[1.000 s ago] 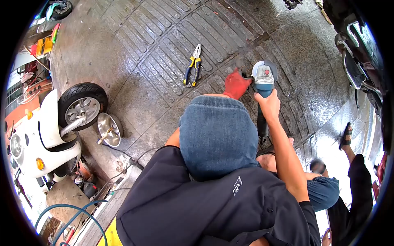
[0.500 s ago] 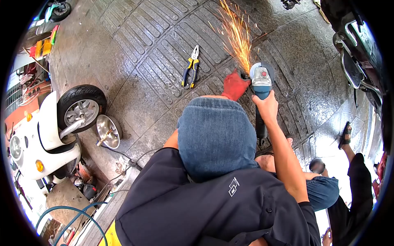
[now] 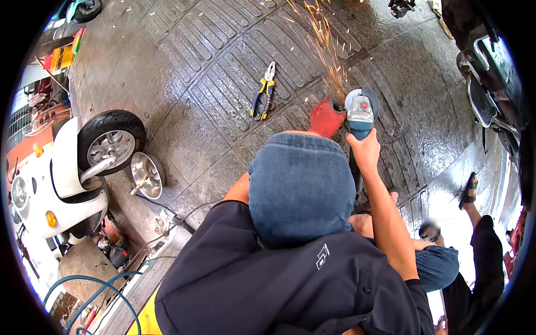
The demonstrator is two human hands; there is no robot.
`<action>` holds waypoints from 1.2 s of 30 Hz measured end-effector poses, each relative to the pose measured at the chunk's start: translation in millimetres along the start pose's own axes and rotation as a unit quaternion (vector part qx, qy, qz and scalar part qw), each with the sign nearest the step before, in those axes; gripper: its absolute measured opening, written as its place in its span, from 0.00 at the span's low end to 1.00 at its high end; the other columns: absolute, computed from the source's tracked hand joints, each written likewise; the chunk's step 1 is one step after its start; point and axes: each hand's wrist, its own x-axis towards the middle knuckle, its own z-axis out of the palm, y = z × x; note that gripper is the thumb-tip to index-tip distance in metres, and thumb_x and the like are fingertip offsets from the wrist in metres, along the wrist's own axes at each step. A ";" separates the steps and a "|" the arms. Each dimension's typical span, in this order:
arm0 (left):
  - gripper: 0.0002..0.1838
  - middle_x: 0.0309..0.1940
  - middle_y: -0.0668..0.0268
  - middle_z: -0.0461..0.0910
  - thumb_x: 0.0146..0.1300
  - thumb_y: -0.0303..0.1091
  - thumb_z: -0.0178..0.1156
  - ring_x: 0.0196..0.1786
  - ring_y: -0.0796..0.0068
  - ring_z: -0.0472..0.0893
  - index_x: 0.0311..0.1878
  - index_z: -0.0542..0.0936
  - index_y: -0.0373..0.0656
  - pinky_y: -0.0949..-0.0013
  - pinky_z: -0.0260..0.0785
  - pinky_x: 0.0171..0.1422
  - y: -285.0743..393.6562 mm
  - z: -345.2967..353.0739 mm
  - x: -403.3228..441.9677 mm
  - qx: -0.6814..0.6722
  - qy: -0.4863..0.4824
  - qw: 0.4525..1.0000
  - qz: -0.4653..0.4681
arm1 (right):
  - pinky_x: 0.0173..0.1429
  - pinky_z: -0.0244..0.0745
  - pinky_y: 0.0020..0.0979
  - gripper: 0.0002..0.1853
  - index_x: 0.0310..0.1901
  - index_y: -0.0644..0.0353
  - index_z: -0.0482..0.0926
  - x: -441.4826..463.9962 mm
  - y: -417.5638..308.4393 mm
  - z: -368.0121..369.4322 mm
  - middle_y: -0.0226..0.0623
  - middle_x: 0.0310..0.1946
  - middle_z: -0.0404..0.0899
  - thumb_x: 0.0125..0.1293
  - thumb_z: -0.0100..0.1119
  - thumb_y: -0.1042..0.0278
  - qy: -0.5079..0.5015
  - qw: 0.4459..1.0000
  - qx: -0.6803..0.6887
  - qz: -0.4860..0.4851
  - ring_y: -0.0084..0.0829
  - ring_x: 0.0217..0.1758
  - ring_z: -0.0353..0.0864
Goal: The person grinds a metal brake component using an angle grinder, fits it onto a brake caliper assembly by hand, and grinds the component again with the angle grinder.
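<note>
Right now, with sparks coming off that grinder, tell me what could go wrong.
The gloved left hand is close to the disc and could snag. Only the right hand visibly holds the grinder, so a kick might twist it loose. Sparks spray over the floor and could catch anyone in their way.

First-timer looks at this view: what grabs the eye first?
Orange sparks spraying up the frame from a blue and silver angle grinder, held in the bare right hand beside a red-gloved left hand. Next, blue and yellow pliers on the grooved grey floor, then the white scooter at far left.
</note>
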 end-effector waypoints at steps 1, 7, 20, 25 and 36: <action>0.35 0.40 0.44 0.81 0.44 0.49 0.70 0.47 0.48 0.80 0.49 0.75 0.31 0.56 0.72 0.53 -1.0 0.7 0.7 -0.008 -0.005 1.000 -0.001 | 0.51 0.73 0.46 0.36 0.47 0.71 0.69 0.0 0.3 -0.2 0.62 0.37 0.79 0.45 0.67 0.47 -0.005 1.000 0.003 0.001 0.57 0.44 0.80; 0.36 0.41 0.45 0.81 0.44 0.49 0.70 0.48 0.48 0.80 0.51 0.74 0.30 0.56 0.72 0.54 1.3 -1.9 -1.2 -0.004 -0.003 1.000 0.005 | 0.51 0.73 0.46 0.36 0.47 0.71 0.69 0.0 -0.4 -1.2 0.62 0.37 0.79 0.45 0.67 0.47 -0.011 1.000 0.004 -0.003 0.57 0.45 0.80; 0.36 0.41 0.42 0.80 0.44 0.48 0.71 0.47 0.47 0.81 0.51 0.75 0.29 0.56 0.73 0.52 -1.8 0.0 -1.3 -0.007 0.005 1.000 0.005 | 0.51 0.73 0.45 0.38 0.50 0.73 0.68 -1.0 -5.2 1.1 0.63 0.38 0.79 0.46 0.66 0.48 -0.013 0.999 -0.031 0.003 0.57 0.45 0.80; 0.37 0.42 0.42 0.80 0.44 0.48 0.71 0.47 0.47 0.80 0.52 0.74 0.28 0.56 0.72 0.53 1.0 -1.1 -0.8 0.005 -0.001 1.000 -0.001 | 0.51 0.73 0.46 0.39 0.51 0.73 0.67 -1.2 -5.3 3.0 0.63 0.38 0.79 0.45 0.66 0.48 -0.004 1.000 -0.029 0.003 0.57 0.45 0.80; 0.37 0.41 0.45 0.81 0.45 0.51 0.69 0.47 0.49 0.80 0.53 0.74 0.32 0.56 0.72 0.54 -1.3 0.6 0.6 0.016 -0.003 1.000 0.001 | 0.51 0.73 0.46 0.37 0.48 0.73 0.68 -0.4 -3.9 1.6 0.63 0.37 0.79 0.45 0.66 0.48 -0.004 1.000 -0.017 -0.003 0.58 0.44 0.80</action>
